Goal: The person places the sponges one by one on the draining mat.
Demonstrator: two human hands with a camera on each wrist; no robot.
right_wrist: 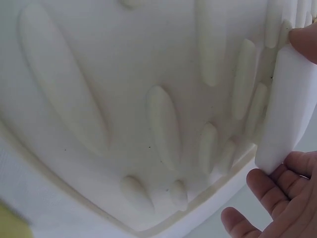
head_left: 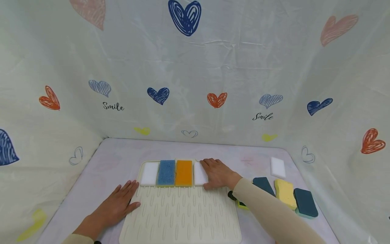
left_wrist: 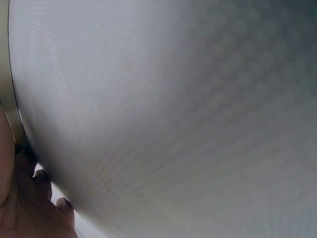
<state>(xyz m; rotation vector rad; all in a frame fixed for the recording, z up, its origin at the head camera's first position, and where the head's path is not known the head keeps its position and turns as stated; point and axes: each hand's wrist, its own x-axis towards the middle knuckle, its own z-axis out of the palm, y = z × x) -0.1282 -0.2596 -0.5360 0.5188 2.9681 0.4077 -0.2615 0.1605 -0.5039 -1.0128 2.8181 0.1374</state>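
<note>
Backdrop (head_left: 195, 67) lettering: "Smile", 2 places. Ribbed cream mat (head_left: 182, 213); 4 rectangular sponges along far edge. Right hand (head_left: 217, 173) gripping white sponge (head_left: 199, 173); left hand (head_left: 117, 205) flat, hands apart.

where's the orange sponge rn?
Head view: the orange sponge lies on the far edge of the ribbed mat, third in the row, between the blue sponge and the white sponge under the right hand.

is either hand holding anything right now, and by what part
The right hand holds a white sponge by its right long edge on the ridged mat. The left hand lies flat at the mat's left edge, holding nothing.
</note>
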